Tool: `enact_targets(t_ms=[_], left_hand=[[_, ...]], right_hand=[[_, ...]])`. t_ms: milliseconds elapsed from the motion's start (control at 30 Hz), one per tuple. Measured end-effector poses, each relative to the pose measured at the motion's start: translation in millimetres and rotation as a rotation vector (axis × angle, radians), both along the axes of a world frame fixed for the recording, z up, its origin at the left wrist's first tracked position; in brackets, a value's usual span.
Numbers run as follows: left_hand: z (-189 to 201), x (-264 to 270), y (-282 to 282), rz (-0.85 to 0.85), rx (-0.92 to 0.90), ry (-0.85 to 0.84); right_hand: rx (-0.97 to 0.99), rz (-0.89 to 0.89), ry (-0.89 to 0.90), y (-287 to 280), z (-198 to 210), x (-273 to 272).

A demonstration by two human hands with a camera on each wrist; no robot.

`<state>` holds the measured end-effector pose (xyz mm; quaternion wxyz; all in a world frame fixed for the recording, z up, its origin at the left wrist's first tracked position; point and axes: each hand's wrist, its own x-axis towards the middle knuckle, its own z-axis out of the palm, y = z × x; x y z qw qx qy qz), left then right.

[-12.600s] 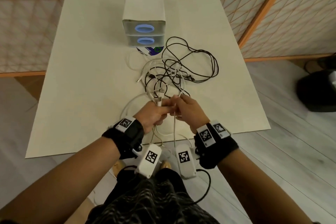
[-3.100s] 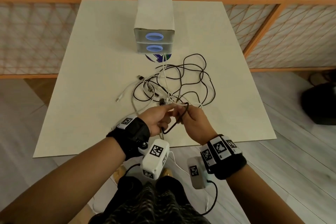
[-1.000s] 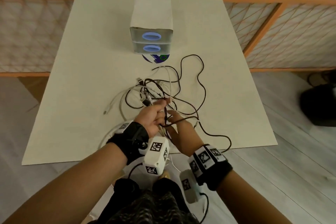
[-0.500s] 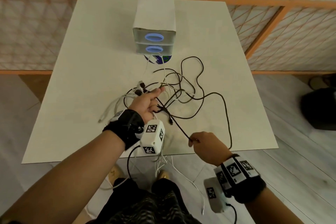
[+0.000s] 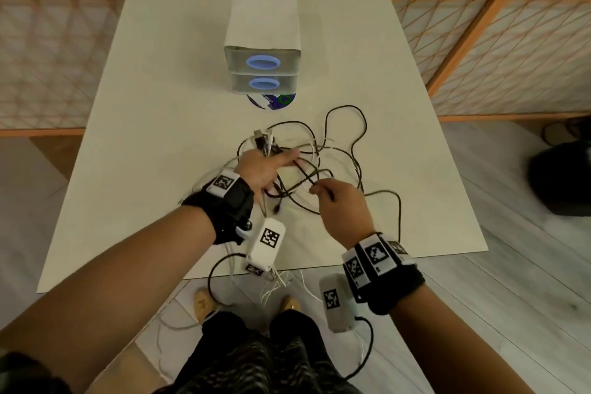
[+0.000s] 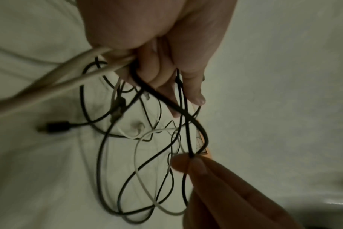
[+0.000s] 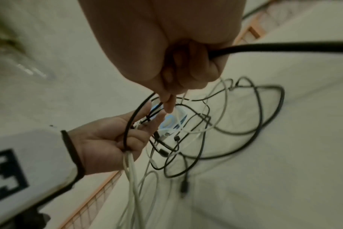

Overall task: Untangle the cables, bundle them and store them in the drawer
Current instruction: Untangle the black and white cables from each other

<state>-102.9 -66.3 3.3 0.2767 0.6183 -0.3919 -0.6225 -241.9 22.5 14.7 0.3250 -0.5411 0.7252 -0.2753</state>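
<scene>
A tangle of black and white cables lies mid-table, in front of a white two-drawer unit with blue oval handles; both drawers are closed. My left hand grips several white cables and a black loop in its curled lower fingers, with the index finger stretched out over the tangle. Just to its right, my right hand pinches a black cable at the fingertips; that cable runs on through the fist and out to the right. A black plug lies loose on the table.
A printed disc sticks out from under the drawer unit. White cable ends hang off the table's front edge near my feet. An orange lattice fence borders the back and right. A dark bag sits on the floor at the right.
My right hand, which had drawn the black cable back toward the table's front edge, has moved forward to the tangle beside my left hand. The black cable is slack again.
</scene>
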Motion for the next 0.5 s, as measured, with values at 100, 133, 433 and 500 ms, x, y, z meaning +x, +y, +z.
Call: enact_targets(t_ms=[100,133,433,500], left_hand=[[10.0,-7.1,-11.9,-0.051,-0.109,-0.118],[12.9,-9.5,-14.5,-0.079,-0.153,-0.162],[-19.4,28.3,-41.2,0.099,-0.153,-0.41],[-19.9,35.6,-42.6,0.109,-0.127,-0.325]], right_hand=[[-0.035,0.049,0.104,-0.2,12.5,-4.6],[-0.055,0.051,0.114,-1.1,15.8,-6.2],[-0.324,-0.125,-0.124,11.0,30.6,-29.4],[-0.262,-0.065,-0.118,14.9,24.4,-31.8]])
